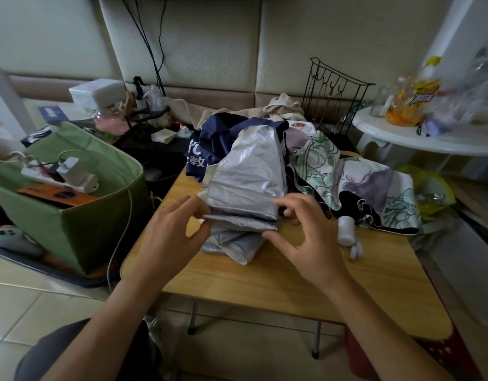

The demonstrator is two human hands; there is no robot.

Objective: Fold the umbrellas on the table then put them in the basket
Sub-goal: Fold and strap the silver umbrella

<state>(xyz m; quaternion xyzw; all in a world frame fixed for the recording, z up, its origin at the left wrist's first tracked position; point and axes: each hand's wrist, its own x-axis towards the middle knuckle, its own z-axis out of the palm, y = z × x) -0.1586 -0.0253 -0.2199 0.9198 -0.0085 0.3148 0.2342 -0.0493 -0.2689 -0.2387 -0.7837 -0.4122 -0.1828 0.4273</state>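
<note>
Both hands pinch the silver umbrella (247, 171) near the surface's (264, 276) left edge: left hand (172, 229) one fold end, right hand (306, 229) the other.

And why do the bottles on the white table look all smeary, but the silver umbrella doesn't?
Head view: the bottles sit at the wide lens's edge, smeared and stretched; the silver umbrella is central, so sharp, with soft glare on its folds; the room light is dim and even.
</note>
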